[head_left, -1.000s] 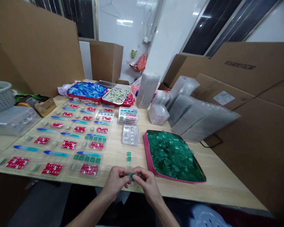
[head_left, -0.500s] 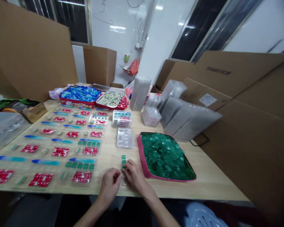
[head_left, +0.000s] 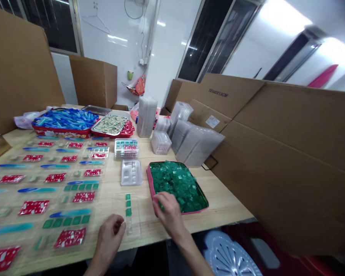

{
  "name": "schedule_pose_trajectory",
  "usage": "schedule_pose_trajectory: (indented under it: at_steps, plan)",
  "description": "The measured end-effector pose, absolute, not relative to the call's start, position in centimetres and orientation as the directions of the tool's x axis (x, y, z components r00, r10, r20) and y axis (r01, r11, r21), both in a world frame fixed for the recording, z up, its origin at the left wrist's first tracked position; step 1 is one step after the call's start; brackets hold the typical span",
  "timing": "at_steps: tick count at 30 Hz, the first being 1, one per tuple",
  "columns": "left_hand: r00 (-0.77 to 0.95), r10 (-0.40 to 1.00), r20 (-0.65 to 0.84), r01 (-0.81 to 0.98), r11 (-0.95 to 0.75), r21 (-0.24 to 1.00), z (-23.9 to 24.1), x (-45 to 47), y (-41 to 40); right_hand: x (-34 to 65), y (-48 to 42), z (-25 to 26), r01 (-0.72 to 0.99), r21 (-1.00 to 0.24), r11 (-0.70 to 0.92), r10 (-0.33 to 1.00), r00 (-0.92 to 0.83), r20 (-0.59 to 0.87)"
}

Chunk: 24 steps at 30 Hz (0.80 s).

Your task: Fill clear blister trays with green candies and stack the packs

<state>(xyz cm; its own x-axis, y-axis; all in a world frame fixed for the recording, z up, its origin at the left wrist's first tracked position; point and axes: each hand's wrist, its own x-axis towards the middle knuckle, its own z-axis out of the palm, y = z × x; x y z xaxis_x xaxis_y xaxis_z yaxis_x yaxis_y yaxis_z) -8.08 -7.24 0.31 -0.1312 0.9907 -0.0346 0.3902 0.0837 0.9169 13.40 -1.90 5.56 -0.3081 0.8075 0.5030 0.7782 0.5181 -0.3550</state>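
Note:
A clear plastic blister tray (head_left: 135, 218) lies flat before me, with three green square pieces (head_left: 128, 204) in a column of its small compartments. My left hand (head_left: 111, 233) is beside its left edge, thumb and fingers curled together; whatever they hold, if anything, is hidden. My right hand (head_left: 169, 211) is over the near left corner of a pink-rimmed tin (head_left: 150, 180) heaped with green translucent squares (head_left: 175, 180). Its fingers are pinched, with some green showing between them, but I cannot tell whether that is a held piece.
Rows of clear trays with blue handles, red packets (head_left: 70, 237) and green squares fill the left. Behind are a tin of blue handles (head_left: 66, 120), a tray of pale pieces (head_left: 110, 124), an unfilled tray (head_left: 131, 172) and stacked clear trays (head_left: 147, 117). Cardboard (head_left: 276, 165) stands right.
My right hand has moved from the clear tray to the green squares' tin, uncovering three squares in the column. My left hand stays beside the tray. The view has swung right.

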Motion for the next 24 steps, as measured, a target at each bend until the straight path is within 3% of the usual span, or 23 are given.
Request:
schedule_pose_trajectory:
  at_steps: [5, 8, 11, 13, 16, 18, 21, 24]
  plan:
    - [-0.119, 0.992, -0.041, 0.376, 0.084, 0.923, 0.7, -8.2, -7.1, 19.8, -0.9, 5.7, 0.978, -0.144, 0.149, 0.863, -0.057, 0.503]
    - [-0.113, 0.993, -0.041, 0.371, 0.081, 0.925, 1.1, -8.2, -7.0, 21.1, -0.7, 4.9, 0.989, -0.12, 0.09, 0.886, -0.024, 0.463]
    - [-0.114, 0.992, -0.05, 0.341, 0.087, 0.936, 1.5, -8.3, -7.0, 20.6, -1.0, 5.1, 0.957, -0.245, 0.155, 0.879, -0.021, 0.477]
    - [-0.117, 0.991, -0.066, 0.309, 0.1, 0.946, 1.9, -8.2, -7.1, 19.6, -1.4, 5.7, 0.875, -0.417, 0.245, 0.872, -0.011, 0.489]
    - [-0.115, 0.99, -0.084, 0.241, 0.11, 0.964, 2.9, -7.7, -7.2, 17.3, -2.2, 6.3, 0.601, -0.724, 0.338, 0.909, -0.01, 0.416]
    - [-0.1, 0.991, -0.084, 0.186, 0.101, 0.977, 3.8, -7.2, -7.3, 15.2, -2.7, 6.3, 0.399, -0.863, 0.311, 0.947, -0.055, 0.316]
    - [-0.07, 0.994, -0.089, 0.077, 0.094, 0.993, 4.8, -6.3, -7.3, 12.1, -3.4, 5.8, 0.246, -0.925, 0.289, 0.954, -0.151, 0.258]
    - [-0.068, 0.991, -0.114, -0.063, 0.11, 0.992, 5.3, -5.8, -7.1, 9.6, -4.1, 5.3, 0.24, -0.884, 0.401, 0.908, -0.23, 0.35]
